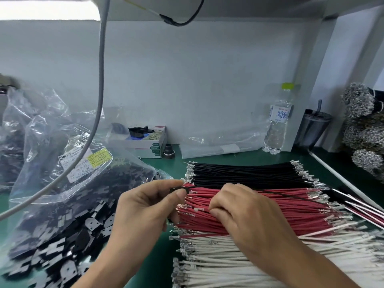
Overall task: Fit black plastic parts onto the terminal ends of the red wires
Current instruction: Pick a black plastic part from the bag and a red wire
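A flat stack of red wires (pixel 295 215) with metal terminals on both ends lies on the green mat. My right hand (pixel 245 213) rests on the stack, and its thumb and fingers pinch one red wire just behind its left terminal (pixel 195 209). At the stack's left end my left hand (pixel 145 206) pinches a small black part (pixel 176 189) between thumb and forefinger. A thin black wire (pixel 301 198) runs from that pinch to the right, over the red wires. Loose black plastic parts (pixel 68 242) spill from an open clear bag at the left.
Black wires (pixel 249 173) lie behind the red ones and white wires (pixel 239 265) in front. A water bottle (pixel 278 123), a tumbler (pixel 312 129) and a small box (pixel 149 143) stand by the back wall. A grey cable (pixel 101 80) hangs at the left. Terminal bundles (pixel 363 125) sit at the right.
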Tool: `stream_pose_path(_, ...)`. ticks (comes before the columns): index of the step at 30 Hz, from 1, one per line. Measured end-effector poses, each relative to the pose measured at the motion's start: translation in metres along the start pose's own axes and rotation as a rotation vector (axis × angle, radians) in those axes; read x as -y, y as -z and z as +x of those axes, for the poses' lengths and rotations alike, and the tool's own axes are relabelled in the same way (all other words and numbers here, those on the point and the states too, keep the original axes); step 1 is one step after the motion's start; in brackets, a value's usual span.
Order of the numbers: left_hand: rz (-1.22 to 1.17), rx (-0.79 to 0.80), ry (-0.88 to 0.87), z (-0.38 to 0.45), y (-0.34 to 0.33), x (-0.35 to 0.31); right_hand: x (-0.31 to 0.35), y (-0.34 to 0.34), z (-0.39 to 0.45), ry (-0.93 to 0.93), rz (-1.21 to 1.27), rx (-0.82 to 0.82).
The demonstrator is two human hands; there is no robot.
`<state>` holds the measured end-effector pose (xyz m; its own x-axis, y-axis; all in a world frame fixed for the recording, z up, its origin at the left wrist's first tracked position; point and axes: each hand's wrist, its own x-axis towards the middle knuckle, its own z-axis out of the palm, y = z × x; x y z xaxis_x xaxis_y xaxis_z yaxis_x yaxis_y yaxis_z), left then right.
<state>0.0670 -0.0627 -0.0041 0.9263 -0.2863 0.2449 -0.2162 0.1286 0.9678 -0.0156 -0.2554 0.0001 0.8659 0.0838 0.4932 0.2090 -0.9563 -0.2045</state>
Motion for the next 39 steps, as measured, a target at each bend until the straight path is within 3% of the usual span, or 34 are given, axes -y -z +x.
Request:
stream_pose_path(5,-0.165,0.099,0.146,0.002,0.004,0.0,0.0,0.014,-0.004,-0.088,0.336,-0.079)
stream_pose_path(14,-0.264,0.256,0.216,-0.002,-0.001,0.004,0.004,0.017,-0.006,-0.124,0.348,-0.086)
stream_pose_path(21,-0.27,0.265,0.232,-0.002,0.001,0.002,0.004,0.017,-0.009,-0.126,0.191,-0.081)
stream_pose_path(27,-0.139,0.278,0.223,-0.004,0.001,0.0,0.016,0.026,-0.005,0.054,-0.176,-0.108)
stream_pose_path(32,-0.271,0.252,0.307,-0.009,-0.007,-0.002,0.022,0.019,-0.007,-0.032,-0.035,-0.121)
stream_pose_path(35,-0.148,0.231,0.159,-0.011,-0.013,-0.003,0.019,0.016,-0.007,-0.109,0.031,-0.109)
stream_pose_path(39,0.396,0.191,-0.363,-0.012,-0.009,-0.003,0.011,0.015,-0.007,-0.142,0.214,-0.106)
